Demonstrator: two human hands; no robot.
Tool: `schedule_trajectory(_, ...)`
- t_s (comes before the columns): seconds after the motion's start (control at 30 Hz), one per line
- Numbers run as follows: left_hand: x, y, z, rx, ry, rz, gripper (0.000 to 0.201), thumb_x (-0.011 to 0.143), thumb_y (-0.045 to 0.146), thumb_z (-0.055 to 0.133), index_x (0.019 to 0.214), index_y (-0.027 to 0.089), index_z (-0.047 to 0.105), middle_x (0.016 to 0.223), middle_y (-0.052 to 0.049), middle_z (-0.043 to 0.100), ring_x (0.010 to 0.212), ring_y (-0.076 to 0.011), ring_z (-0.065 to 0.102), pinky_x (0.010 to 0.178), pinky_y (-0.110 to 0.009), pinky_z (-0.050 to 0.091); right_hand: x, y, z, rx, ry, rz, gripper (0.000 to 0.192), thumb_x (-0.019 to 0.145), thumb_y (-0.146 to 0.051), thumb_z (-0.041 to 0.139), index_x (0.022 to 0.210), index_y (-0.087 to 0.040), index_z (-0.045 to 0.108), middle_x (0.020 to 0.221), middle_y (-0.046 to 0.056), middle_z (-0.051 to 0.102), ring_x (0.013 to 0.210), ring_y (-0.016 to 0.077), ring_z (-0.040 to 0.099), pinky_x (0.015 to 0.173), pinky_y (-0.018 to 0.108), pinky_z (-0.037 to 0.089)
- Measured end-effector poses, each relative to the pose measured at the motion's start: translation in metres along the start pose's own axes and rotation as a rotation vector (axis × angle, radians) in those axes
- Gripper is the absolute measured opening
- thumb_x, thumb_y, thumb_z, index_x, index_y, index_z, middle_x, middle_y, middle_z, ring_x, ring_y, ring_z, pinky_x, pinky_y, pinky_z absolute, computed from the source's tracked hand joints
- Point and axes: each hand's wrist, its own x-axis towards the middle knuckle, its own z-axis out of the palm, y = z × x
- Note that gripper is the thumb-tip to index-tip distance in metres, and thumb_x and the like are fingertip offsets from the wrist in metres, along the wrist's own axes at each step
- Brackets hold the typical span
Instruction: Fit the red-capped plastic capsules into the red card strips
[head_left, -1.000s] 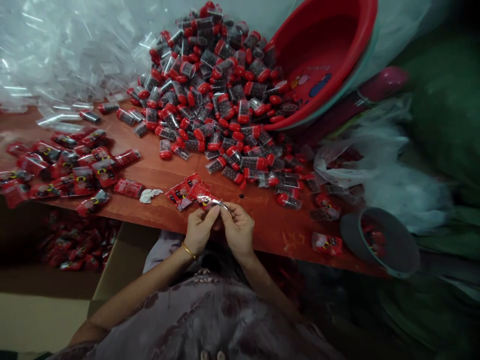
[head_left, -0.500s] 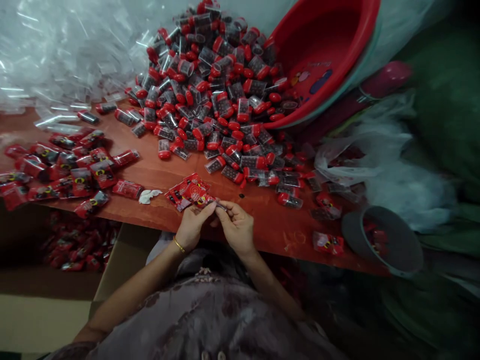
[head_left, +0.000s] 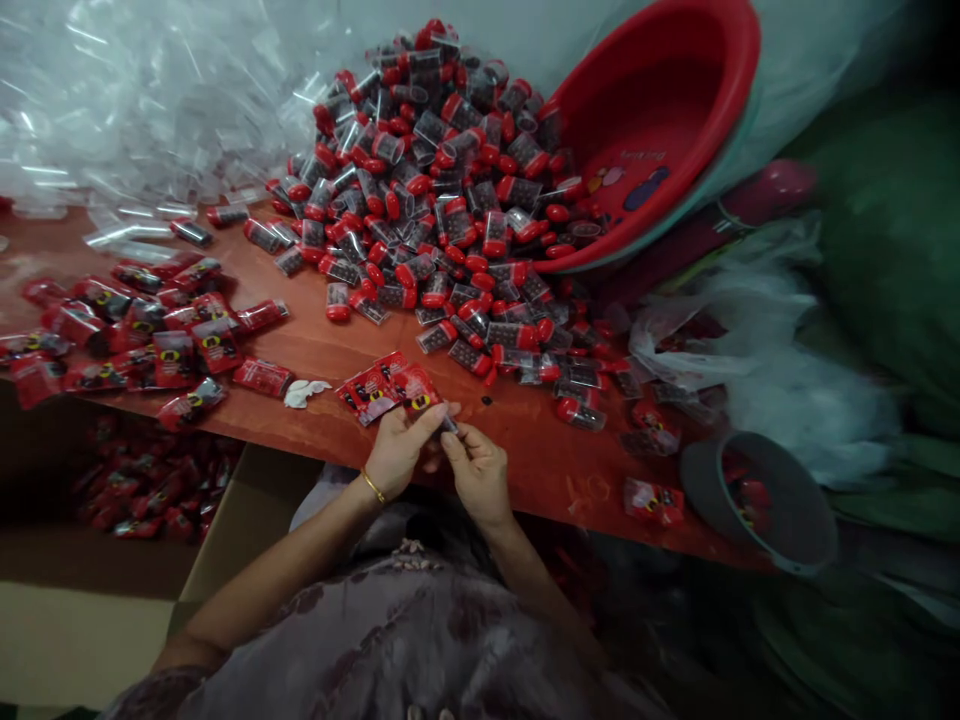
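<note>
Pinched between thumb and fingers of my left hand (head_left: 401, 442) is a red printed packet (head_left: 420, 388) with a yellow and black mark. My right hand (head_left: 480, 475) has its fingers closed on a small clear end beside the left thumb, which looks like part of the same packet. Fingers hide most of that end. Just beyond my left hand, flat red packets (head_left: 369, 392) lie overlapping on the reddish table (head_left: 540, 450). A crumpled white scrap (head_left: 306, 393) lies to their left.
A heap of clear tubes with red caps (head_left: 450, 220) spills from a tilted red basin (head_left: 675, 90). Filled red packets (head_left: 172, 355) lie at left, above an open cardboard box (head_left: 217, 510). Clear plastic pieces (head_left: 150, 110) pile up behind. A grey bucket (head_left: 701, 480) stands right.
Both hands still hold the packet, now turned slightly so its yellow mark shows. My left hand has shifted a little right and down, and the whole view has moved slightly.
</note>
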Motion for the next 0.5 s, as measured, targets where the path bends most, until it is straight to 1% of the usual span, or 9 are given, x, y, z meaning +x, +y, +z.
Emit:
schedule_trajectory(0.1, -0.005, -0.005, -0.004, 0.007, -0.034, -0.068, 0.045, 0.064, 0.051, 0.073, 0.083, 0.010, 0.070, 0.046, 0.007, 0.043, 0.038, -0.0031, 0.035, 0.036, -0.017, 0.026, 0.002, 0.002, 0.002, 0.009, 0.011, -0.005, 0.025, 0.081, -0.040, 0.058, 0.068, -0.020, 0.060, 0.057, -0.002, 0.065, 0.047, 0.0119, 0.059, 0.050, 0.023, 0.048)
schedule_trajectory(0.17, -0.006, -0.005, -0.007, -0.016, -0.055, -0.116, 0.047, 0.062, 0.053, 0.073, 0.081, 0.010, 0.070, 0.046, 0.007, 0.042, 0.039, -0.0034, 0.036, 0.038, -0.017, 0.028, 0.006, 0.005, 0.001, 0.040, -0.022, 0.014, 0.028, 0.077, -0.041, 0.062, 0.060, -0.020, 0.057, 0.051, -0.003, 0.062, 0.043, 0.0113, 0.056, 0.047, 0.023, 0.046)
schedule_trajectory(0.27, -0.007, -0.002, -0.011, -0.055, -0.105, -0.127, 0.043, 0.063, 0.052, 0.073, 0.074, 0.010, 0.068, 0.053, 0.003, 0.051, 0.046, -0.0051, 0.043, 0.046, -0.019, 0.035, 0.013, 0.012, 0.002, 0.059, -0.029, -0.019, 0.034, 0.071, -0.041, 0.068, 0.049, -0.020, 0.052, 0.042, -0.005, 0.056, 0.040, 0.0100, 0.051, 0.048, 0.023, 0.045)
schedule_trajectory(0.37, -0.009, -0.002, -0.014, -0.067, -0.148, -0.137, 0.040, 0.067, 0.050, 0.072, 0.079, 0.011, 0.069, 0.065, -0.002, 0.062, 0.060, -0.0093, 0.054, 0.059, -0.022, 0.044, 0.016, 0.018, 0.010, 0.024, 0.009, -0.086, 0.040, 0.070, -0.043, 0.069, 0.044, -0.020, 0.050, 0.040, -0.006, 0.052, 0.041, 0.0092, 0.047, 0.050, 0.023, 0.044)
schedule_trajectory(0.43, -0.010, -0.001, -0.015, -0.067, -0.154, -0.159, 0.041, 0.067, 0.049, 0.072, 0.085, 0.012, 0.069, 0.077, -0.006, 0.068, 0.071, -0.0136, 0.061, 0.067, -0.025, 0.047, 0.017, 0.021, 0.014, -0.043, 0.019, -0.135, 0.040, 0.071, -0.046, 0.068, 0.045, -0.021, 0.051, 0.043, -0.005, 0.053, 0.044, 0.0098, 0.049, 0.052, 0.023, 0.044)
schedule_trajectory(0.5, -0.010, 0.007, -0.021, -0.064, -0.106, -0.169, 0.040, 0.064, 0.046, 0.076, 0.086, 0.013, 0.068, 0.084, -0.008, 0.070, 0.078, -0.0175, 0.064, 0.073, -0.029, 0.050, 0.021, 0.021, 0.009, -0.174, 0.046, -0.182, 0.036, 0.075, -0.048, 0.064, 0.052, -0.021, 0.057, 0.050, -0.004, 0.058, 0.049, 0.0109, 0.053, 0.056, 0.024, 0.046)
